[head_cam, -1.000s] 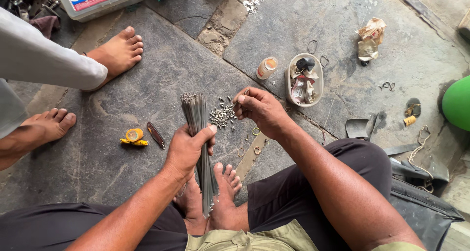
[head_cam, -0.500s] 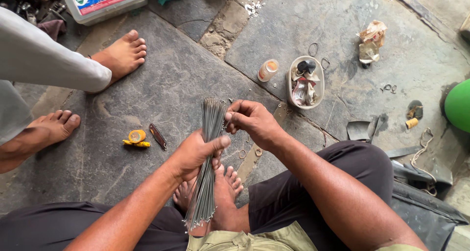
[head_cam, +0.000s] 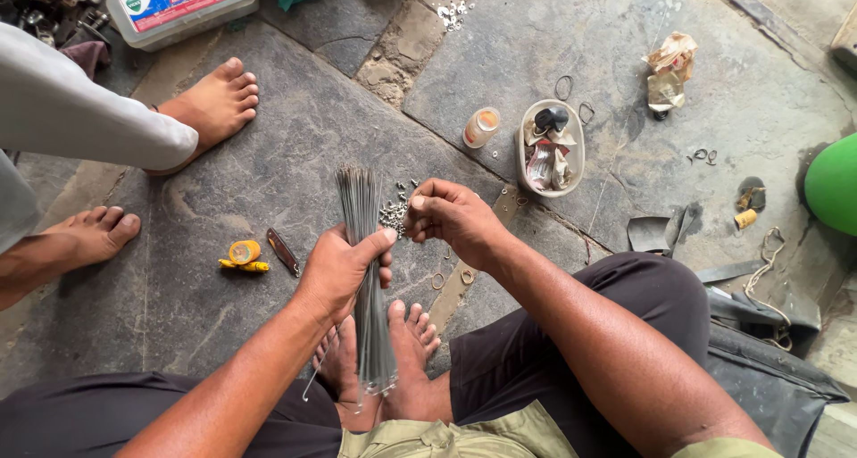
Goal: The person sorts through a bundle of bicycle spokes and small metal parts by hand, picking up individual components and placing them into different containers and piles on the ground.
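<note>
Compared with half a second ago, the bundle of thin metal rods (head_cam: 364, 270) is held more upright over the stone floor (head_cam: 268, 154), clamped in the left hand (head_cam: 344, 266). Beside its top, the right hand (head_cam: 451, 217) is pinched shut, seemingly on a rod tip. If the clamp is loosened, rods could be spilled onto the small metal nipples (head_cam: 395, 212) piled beneath.

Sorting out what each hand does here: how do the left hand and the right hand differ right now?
The left hand is wrapped around a bundle of thin metal rods, holding it upright; the right hand pinches something too small to identify. The left sits lower, the right nearer the pile of small metal bits. Both are bare.
</note>
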